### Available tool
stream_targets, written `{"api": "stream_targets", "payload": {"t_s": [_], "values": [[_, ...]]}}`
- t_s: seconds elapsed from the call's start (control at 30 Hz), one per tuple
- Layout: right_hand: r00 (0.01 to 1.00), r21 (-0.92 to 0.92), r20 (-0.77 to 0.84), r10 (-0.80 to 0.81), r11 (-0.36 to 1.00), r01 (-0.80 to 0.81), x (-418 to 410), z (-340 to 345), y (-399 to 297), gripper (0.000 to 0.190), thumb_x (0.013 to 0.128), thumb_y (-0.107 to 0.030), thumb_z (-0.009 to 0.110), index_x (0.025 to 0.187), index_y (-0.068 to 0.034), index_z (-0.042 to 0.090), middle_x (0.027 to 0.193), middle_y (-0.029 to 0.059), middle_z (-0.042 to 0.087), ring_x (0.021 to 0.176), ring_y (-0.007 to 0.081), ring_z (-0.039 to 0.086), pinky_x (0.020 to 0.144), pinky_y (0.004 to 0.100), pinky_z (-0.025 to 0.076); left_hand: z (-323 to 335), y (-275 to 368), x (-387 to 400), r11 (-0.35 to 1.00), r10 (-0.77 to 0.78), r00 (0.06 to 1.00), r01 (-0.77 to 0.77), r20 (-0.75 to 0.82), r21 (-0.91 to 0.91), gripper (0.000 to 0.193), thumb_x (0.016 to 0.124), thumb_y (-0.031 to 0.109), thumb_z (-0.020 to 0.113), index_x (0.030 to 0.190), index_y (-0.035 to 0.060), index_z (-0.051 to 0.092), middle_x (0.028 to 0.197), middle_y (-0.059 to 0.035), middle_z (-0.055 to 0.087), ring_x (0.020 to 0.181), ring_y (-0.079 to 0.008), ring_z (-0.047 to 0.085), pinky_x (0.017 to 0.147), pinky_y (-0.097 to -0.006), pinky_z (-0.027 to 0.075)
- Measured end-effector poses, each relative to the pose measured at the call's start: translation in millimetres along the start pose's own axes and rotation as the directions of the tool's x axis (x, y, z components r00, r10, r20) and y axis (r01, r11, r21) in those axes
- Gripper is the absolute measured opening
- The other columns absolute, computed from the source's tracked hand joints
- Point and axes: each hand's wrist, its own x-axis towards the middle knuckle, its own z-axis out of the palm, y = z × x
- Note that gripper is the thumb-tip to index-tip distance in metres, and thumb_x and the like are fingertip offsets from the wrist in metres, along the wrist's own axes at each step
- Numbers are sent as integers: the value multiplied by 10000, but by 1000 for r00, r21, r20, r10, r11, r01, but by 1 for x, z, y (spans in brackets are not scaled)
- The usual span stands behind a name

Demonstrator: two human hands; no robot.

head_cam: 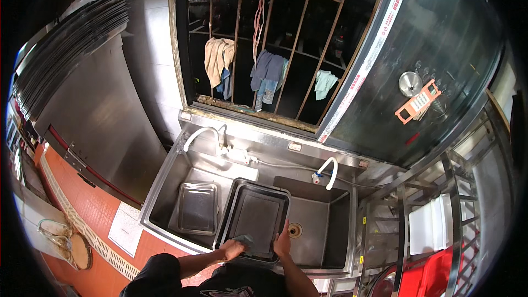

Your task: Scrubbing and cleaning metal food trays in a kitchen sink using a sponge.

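A dark metal baking tray (258,218) with a raised rim lies across the divider between the two sink basins. It may be more than one tray stacked; I cannot tell. My left hand (234,250) holds a greyish-green cloth or scouring pad (246,239) against the tray's near left corner. On the opposite side, my right hand (282,242) grips the tray's right edge, its fingers partly hidden. A smaller rectangular metal tray (198,208) sits in the left basin of the stainless steel sink (352,231). The right basin shows a drain (294,230).
Two white curved taps (202,130) (332,173) rise behind the basins. A metal rack (402,231) with white containers (429,225) and a red crate (429,272) stands right. Cloths (266,70) hang on the window bars. A steel cabinet (107,123) stands left.
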Motion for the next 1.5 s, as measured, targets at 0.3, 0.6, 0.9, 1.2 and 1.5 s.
{"api": "stream_targets", "payload": {"t_s": [0.3,0.6,0.9,1.2,1.5], "values": [[998,79,-50,-36,996,40,10,8,11,897,998,-31,569,1695,-173,22,1334,322,557,1114,484,633,925,538,514,-3,29,44,960,7,972,-72,233,270,341,947,144,599,1275,199,676,1126,-120,764,1065,-283,749,756,-423,637],[965,69,-166,-201,974,214,13,0,4,831,1046,-159,558,1692,-154,35,1458,340,507,1230,501,603,1014,539,506,31,33,70,979,77,980,-109,182,174,324,971,130,573,1244,192,734,1233,-97,740,1056,-284,743,806,-454,603],[972,223,219,85,966,-135,13,-19,-14,795,1095,-344,486,1682,-66,27,1699,283,219,1560,435,270,1244,448,306,50,40,81,976,182,981,-188,67,106,257,968,136,582,1166,167,741,1123,-124,741,1011,-310,745,788,-460,601],[995,187,93,44,980,-61,14,-3,5,762,1050,-208,450,1697,-174,49,1577,313,424,1337,531,527,1080,546,464,30,50,84,993,87,995,-90,41,81,271,952,149,592,1178,146,741,1110,-133,755,971,-323,762,757,-476,609],[982,338,186,13,938,-76,9,-11,19,778,983,-90,413,1700,-197,131,1623,279,394,1351,488,536,1061,491,488,8,41,110,1000,-28,996,29,-87,6,249,957,185,591,1149,231,742,1145,-59,761,990,-308,763,780,-496,606]]}}
